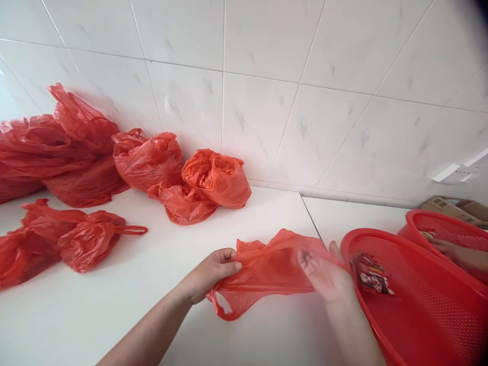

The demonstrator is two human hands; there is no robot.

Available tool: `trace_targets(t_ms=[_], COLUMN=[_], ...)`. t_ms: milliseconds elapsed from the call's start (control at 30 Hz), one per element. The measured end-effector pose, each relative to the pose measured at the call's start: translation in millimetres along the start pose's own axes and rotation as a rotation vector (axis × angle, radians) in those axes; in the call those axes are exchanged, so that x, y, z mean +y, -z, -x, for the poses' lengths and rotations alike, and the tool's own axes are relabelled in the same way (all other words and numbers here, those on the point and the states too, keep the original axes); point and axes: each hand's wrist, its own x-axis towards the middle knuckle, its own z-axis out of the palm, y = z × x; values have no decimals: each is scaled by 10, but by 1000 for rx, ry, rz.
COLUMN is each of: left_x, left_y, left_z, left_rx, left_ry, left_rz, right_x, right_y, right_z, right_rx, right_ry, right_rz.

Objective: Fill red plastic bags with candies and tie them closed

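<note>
A thin red plastic bag (272, 262) is stretched out flat above the white table. My left hand (213, 272) pinches its left end between thumb and fingers, and a looped handle hangs below. At the bag's right end is my right hand (324, 269), slightly blurred, its fingers spread and partly seen through the red film. Just right of that hand stands a red plastic basket (423, 310) with small printed packets (373, 274) inside it.
Filled red bags (217, 178) line the tiled wall, with others (91, 239) at the left on the white table (152, 284). Another person's hand (461, 254) reaches into a second red basket (446, 218). Cardboard (450, 206) and a white socket strip (457, 174) are at the right.
</note>
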Motion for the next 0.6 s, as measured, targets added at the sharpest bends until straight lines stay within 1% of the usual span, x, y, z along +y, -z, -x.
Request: trace_targets(t_ms=[33, 67, 100, 167, 233, 267, 300, 367, 400, 433, 467, 500, 533, 567, 600], left_x=[24, 44, 60, 85, 103, 112, 120, 131, 131, 127, 119, 109, 98, 92, 96], left_y=[43, 74, 91, 84, 38, 7, -25, -89, -118, -144, -165, -179, -184, -177, -158], left_z=[1, -6, -21, -68, -120, -143, -160, -171, -162, -144, -118, -85, -50, -14, 18], left_rx=[-18, -21, -13, 9, 16, 17, 17, 20, 25, 27, 15, -13, -59, -116, -173], left_ry=[14, 20, 17, -2, -28, -38, -43, -27, -11, 10, 35, 61, 90, 120, 149], left_rz=[65, 127, 173, 239, 287, 306, 317, 309, 301, 293, 281, 263, 238, 204, 166], right_x=[20, 75, 160, 377, 583, 659, 711, 742, 726, 693, 648, 596, 541, 487, 438], right_y=[-7, -17, -30, -55, -60, -53, -41, -21, -21, -31, -48, -72, -98, -122, -139], right_z=[13, 49, 107, 273, 456, 536, 601, 677, 687, 677, 649, 605, 549, 484, 414], right_rx=[38, 42, 16, -78, -165, -203, -239, -330, -383, -414, -403, -347, -256, -147, -47], right_ry=[-31, -77, -127, -204, -222, -211, -181, -53, 48, 181, 336, 492, 619, 709, 761], right_rz=[-13, -2, 13, 32, 84, 170, 306, 681, 883, 1069, 1231, 1372, 1495, 1591, 1661])
